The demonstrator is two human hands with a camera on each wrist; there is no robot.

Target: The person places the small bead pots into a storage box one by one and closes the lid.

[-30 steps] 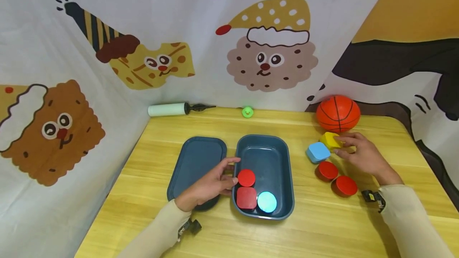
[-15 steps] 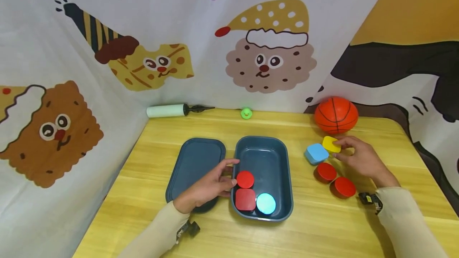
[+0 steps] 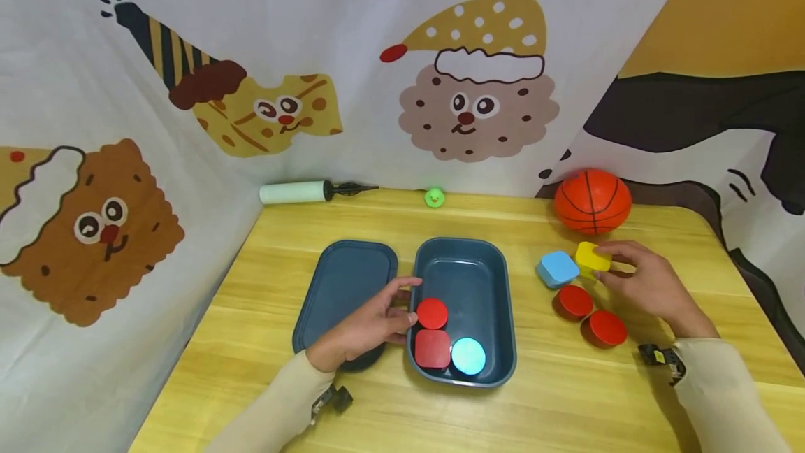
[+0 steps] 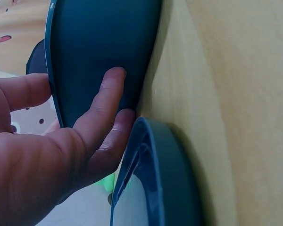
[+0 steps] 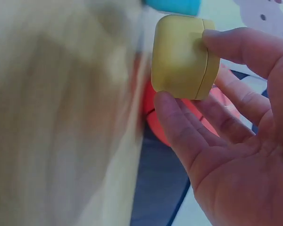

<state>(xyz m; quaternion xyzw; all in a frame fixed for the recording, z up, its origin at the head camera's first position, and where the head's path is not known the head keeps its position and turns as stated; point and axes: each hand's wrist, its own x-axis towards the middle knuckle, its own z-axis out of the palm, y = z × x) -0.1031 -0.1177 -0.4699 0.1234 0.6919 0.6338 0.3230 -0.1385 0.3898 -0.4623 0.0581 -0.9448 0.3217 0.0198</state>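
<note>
At the right of the head view, my right hand (image 3: 648, 285) pinches a small yellow rounded-square box (image 3: 592, 258) between thumb and fingers. A lid seam on the yellow box (image 5: 181, 59) shows in the right wrist view. Right beside it stands a light-blue box (image 3: 557, 269). Two round red boxes (image 3: 573, 302) are nearer the front. My left hand (image 3: 371, 324) touches the left wall of a dark blue tray (image 3: 511, 313), its fingers lying against the outside. In the tray are a round red box (image 3: 432, 313), a square red box (image 3: 432, 349) and a round light-blue one (image 3: 468, 356).
Left of the tray lies a flat dark blue lid (image 3: 346, 278), partly under my left forearm. Along the back are a hand pump (image 3: 295, 192), a green duck-faced toy (image 3: 434, 197) and an orange-red basketball (image 3: 593, 201). A printed cloth (image 3: 352, 33) hangs behind the table.
My right hand has closed its fingers on the yellow box and shifted it slightly right and toward the front. The left hand stays at the tray's wall.
</note>
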